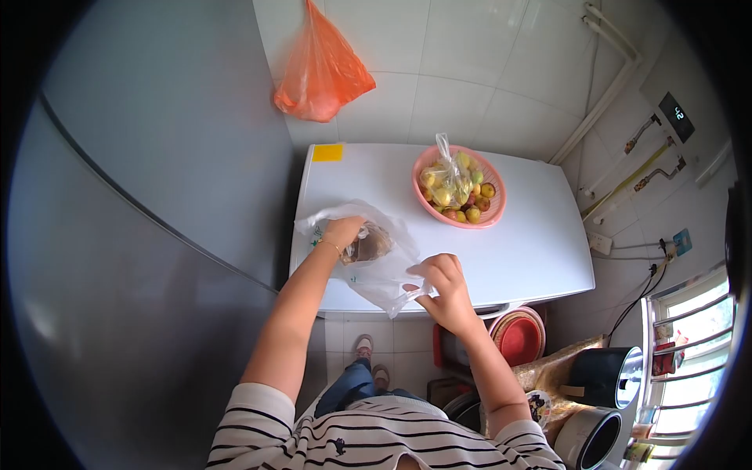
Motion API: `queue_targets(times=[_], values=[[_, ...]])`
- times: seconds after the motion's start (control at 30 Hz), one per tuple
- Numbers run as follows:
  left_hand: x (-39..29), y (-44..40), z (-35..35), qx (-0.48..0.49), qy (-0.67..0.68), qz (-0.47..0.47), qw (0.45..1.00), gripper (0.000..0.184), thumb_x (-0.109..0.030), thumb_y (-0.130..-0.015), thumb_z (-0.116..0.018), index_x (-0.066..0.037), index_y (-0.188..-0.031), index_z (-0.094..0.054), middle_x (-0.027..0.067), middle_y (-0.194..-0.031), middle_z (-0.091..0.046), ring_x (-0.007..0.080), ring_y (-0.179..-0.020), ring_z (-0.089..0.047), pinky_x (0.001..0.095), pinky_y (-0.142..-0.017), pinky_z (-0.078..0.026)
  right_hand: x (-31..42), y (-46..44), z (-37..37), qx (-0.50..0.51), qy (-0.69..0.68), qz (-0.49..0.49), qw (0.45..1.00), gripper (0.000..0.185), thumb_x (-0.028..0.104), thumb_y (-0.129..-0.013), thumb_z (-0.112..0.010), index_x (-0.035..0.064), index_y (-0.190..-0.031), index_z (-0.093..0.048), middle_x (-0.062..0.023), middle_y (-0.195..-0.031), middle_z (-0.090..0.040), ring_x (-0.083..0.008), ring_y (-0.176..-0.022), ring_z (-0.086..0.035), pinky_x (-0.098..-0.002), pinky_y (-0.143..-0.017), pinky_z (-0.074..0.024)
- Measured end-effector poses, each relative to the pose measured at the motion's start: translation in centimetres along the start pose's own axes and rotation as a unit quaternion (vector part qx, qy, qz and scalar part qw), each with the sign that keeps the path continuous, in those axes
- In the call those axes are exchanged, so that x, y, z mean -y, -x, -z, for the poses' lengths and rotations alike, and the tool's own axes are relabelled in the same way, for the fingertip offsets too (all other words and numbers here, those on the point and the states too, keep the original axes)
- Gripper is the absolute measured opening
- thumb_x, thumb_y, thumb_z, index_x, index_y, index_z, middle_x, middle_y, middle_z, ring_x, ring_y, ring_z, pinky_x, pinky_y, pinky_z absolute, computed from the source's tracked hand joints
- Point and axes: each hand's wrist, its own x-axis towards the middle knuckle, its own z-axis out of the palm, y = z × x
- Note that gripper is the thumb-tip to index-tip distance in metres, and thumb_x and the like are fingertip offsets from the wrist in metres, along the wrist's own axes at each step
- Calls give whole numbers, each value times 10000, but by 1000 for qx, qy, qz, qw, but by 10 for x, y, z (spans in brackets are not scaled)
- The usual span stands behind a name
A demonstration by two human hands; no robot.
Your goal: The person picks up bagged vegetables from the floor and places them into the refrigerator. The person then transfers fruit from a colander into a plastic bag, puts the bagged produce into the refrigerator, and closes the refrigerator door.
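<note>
A thin white plastic bag (395, 274) with green print lies on the white top near its front left, its mouth spread apart. Inside it is something brown (370, 244), seemingly wrapped in clear plastic; its kind cannot be made out. My left hand (343, 232), with a thin bracelet at the wrist, reaches into the mouth at the brown contents. Its fingers are curled and partly hidden, so what they grip is unclear. At the front right of the bag, my right hand (443, 288) is closed on the bag's edge and pulls it taut.
A pink basket (500, 205) of round yellow-green and reddish fruit, some bagged, stands at the back. A tall grey cabinet-like surface (157, 196) borders the left. An orange bag (325, 78) hangs on the wall. Pots (603, 376) and basins (521, 337) are at lower right.
</note>
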Motion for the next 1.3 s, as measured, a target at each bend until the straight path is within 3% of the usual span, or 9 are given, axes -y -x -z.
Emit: queue_targets(times=[0.17, 0.27, 0.4, 0.6, 0.77, 0.9, 1.07, 1.23, 1.3], values=[[9, -6, 1, -140, 113, -102, 978, 319, -292, -915, -430, -55, -1016, -618, 185, -1056, -627, 377, -1001, -572, 438, -845, -446, -28, 22, -26, -10, -55, -145, 988, 610, 97, -692, -783, 25, -1222, -489, -165, -1197, -508, -337, -1110, -506, -388, -927, -432], [14, -10, -6, -38, 190, -42, 980, 302, -240, -907, -421, -50, -1014, -628, 202, -1067, -621, 384, -993, -568, 448, -844, -447, -61, 48, -67, -6, -129, -238, 963, 687, 169, -713, -794, 1, -1268, -426, -191, -1208, -502, -356, -1115, -506, -408, -947, -425], [6, -6, 9, -37, -5, -92, 995, 276, -167, -876, -453, -50, -1066, -616, 206, -1080, -624, 371, -1022, -578, 425, -825, -466, -92, 83, -120, 51, -85, -293, 951, 725, 172, -771, -705, -48, -1342, -317, -299, -1274, -450, -437, -1207, -442, -422, -987, -405], [-36, 41, 54, -166, 50, -260, 950, 213, 77, -711, -521, 1, -907, -555, 146, -881, -616, 363, -849, -591, 412, -732, -471, -157, 115, -186, 44, -272, -258, 926, 579, 219, -856, -625, -50, -1314, -394, -207, -1244, -542, -297, -1147, -529, -366, -982, -409], [-60, 55, 61, -217, 159, -227, 936, 186, 64, -728, -528, -7, -897, -562, 154, -890, -617, 367, -846, -579, 409, -732, -466, -127, 104, -176, -82, -381, -474, 789, 410, 318, -990, -461, -44, -1155, -561, -103, -975, -611, -172, -889, -551, -296, -827, -442], [-76, 74, 70, -279, 280, -182, 900, 259, 90, -747, -536, 5, -986, -590, 158, -950, -651, 310, -891, -637, 353, -744, -490, -105, 110, -156, -139, -338, -375, 852, 318, 274, -991, -482, -24, -917, -564, -7, -776, -543, -114, -724, -475, -245, -660, -394], [-87, 88, 87, -297, 393, -242, 836, 103, -81, -907, -608, -6, -977, -595, -18, -842, -588, 60, -756, -529, 212, -658, -440, -109, 144, -159, -106, -93, -366, 920, 260, 195, -896, -584, -49, -806, -574, -239, -657, -559, -378, -594, -554, -406, -594, -454], [-111, 120, 122, -290, 525, -179, 780, 100, -94, -904, -617, -26, -975, -602, -26, -818, -562, 46, -675, -472, 194, -605, -402, -137, 168, -163, -65, -64, -435, 896, 246, 170, -863, -582, -62, -780, -573, -209, -587, -566, -360, -554, -577, -418, -535, -462], [-119, 132, 134, -280, 607, -199, 717, 104, -128, -909, -619, -42, -966, -607, -30, -818, -544, 24, -643, -423, 181, -556, -344, -138, 151, -146, -66, -264, -592, 759, 265, 195, -864, -580, -33, -730, -561, -115, -520, -530, -231, -474, -569, -360, -439, -465]])
